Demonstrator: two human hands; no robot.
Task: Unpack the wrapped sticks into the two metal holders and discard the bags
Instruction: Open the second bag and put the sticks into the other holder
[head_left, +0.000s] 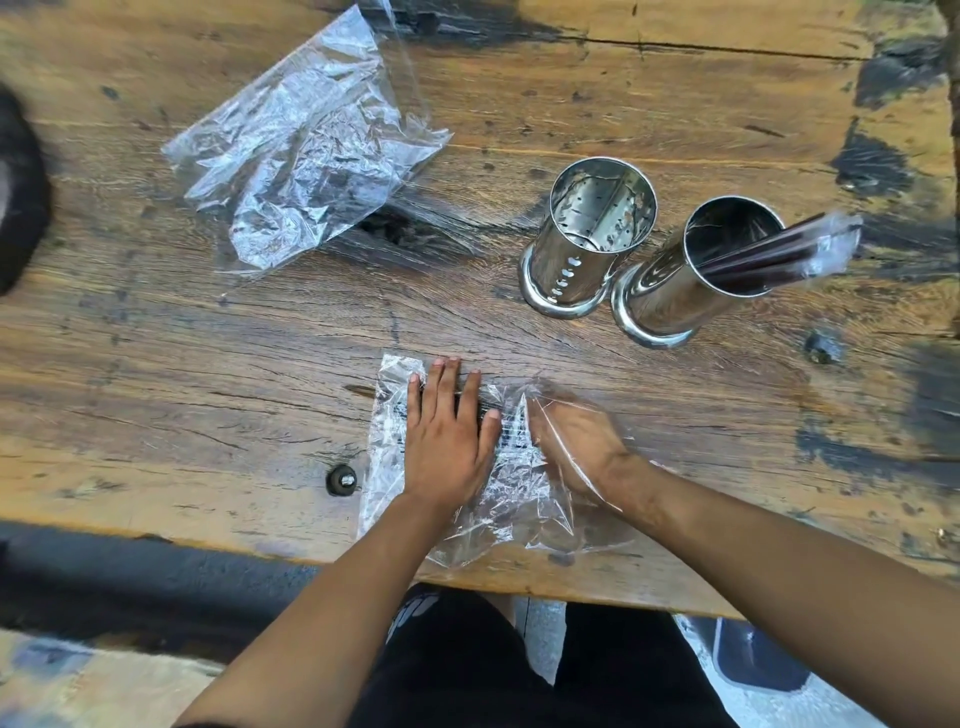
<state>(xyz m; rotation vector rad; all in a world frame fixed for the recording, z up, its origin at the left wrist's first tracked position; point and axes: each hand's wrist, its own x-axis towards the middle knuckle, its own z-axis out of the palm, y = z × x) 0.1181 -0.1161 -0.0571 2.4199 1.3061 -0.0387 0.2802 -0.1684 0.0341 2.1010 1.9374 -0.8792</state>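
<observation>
Left hand (448, 436) flat, fingers straight, pressing clear bag (498, 483) at near edge of wooden table (156, 364). Right hand (576, 447) inside bag mouth, blurred, grip unclear. Dark sticks visible through plastic under left fingers. Two metal holders upright, side by side: left holder (587, 239) looks empty, right holder (691, 275) has wrapped sticks (779, 249) leaning out. Crumpled empty bag (306, 145) far left.

Right hand (574, 447) blurred inside the plastic bag (511, 499).
</observation>
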